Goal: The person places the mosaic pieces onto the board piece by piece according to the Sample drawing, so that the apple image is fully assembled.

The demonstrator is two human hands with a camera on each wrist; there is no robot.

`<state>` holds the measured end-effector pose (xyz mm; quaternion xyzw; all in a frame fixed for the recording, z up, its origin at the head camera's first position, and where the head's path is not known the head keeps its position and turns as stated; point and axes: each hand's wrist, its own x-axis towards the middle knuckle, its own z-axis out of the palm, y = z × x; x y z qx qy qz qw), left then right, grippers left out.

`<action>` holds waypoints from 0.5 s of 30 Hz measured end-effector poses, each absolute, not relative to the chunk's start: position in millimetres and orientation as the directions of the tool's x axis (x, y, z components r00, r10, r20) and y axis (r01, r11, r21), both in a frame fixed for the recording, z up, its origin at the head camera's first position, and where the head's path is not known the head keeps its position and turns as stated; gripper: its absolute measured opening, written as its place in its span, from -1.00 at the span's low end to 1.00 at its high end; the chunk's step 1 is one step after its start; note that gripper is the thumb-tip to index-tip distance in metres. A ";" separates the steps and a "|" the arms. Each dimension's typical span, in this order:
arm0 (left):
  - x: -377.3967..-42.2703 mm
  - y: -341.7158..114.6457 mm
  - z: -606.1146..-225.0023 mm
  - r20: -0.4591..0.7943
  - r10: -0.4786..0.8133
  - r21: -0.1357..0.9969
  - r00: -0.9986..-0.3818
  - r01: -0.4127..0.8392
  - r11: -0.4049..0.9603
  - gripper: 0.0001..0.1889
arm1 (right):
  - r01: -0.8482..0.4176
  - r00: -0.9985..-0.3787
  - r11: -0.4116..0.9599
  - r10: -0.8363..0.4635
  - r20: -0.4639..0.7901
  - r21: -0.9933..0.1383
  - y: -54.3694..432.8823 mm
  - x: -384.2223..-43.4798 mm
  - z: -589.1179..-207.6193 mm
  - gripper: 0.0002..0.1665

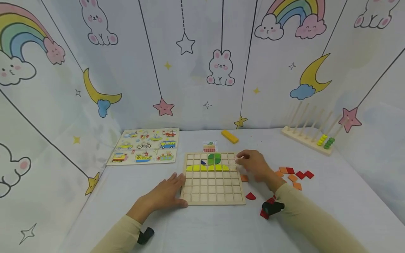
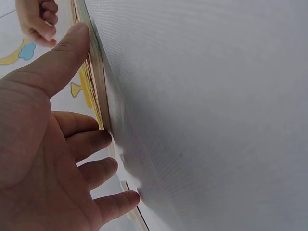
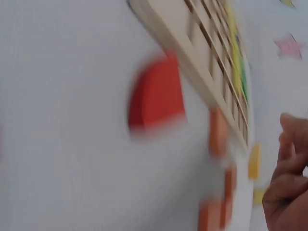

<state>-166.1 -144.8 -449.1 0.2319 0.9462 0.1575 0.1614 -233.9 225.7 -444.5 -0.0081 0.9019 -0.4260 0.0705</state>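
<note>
And there's the vehicle puzzle board [image 1: 151, 152], far left; peg rack [image 1: 305, 140] with beads [image 1: 329, 143], far right; bunny-print cloth [image 1: 196, 88] hangs beyond

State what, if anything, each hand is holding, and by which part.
The left hand grips nothing; it touches the left edge of the wooden grid board. Whether the right hand pinches anything cannot be told.

I get a pale-wood grid board [image 1: 212, 189] on my feed; yellow tiles [image 1: 218, 168], green tiles [image 1: 217, 161], navy piece [image 1: 203, 162]. Loose: red tiles [image 1: 309, 174], orange tiles [image 1: 297, 186]. Bar [image 1: 230, 136] yellow, sleeves [image 1: 311, 216] beige. White backdrop [image 1: 190, 84], printed: pastel rainbows [image 1: 297, 7], pink stars [image 1: 163, 107], yellow moons [image 1: 307, 74].
</note>
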 end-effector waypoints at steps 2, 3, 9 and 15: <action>-165.9 -144.5 -447.8 -0.235 0.488 0.373 -0.840 0.386 0.844 0.02 | 0.084 -0.985 0.604 -0.070 -0.157 -0.793 250.5 -233.6 -440.6 -0.50; -165.7 -144.3 -447.0 -0.235 0.488 0.372 -0.841 0.386 0.844 0.02 | 0.107 -0.982 0.586 -0.064 -0.177 -0.803 262.2 -233.1 -439.9 -0.46; -165.7 -143.8 -445.2 -0.237 0.486 0.365 -0.841 0.386 0.847 0.01 | 0.222 -0.957 0.541 -0.040 -0.289 -0.811 303.3 -228.1 -448.4 -0.35; -166.2 -142.9 -447.3 -0.233 0.493 0.366 -0.838 0.394 0.843 0.01 | 0.120 -0.950 0.685 -0.132 -0.284 -0.718 303.8 -225.3 -456.0 -0.49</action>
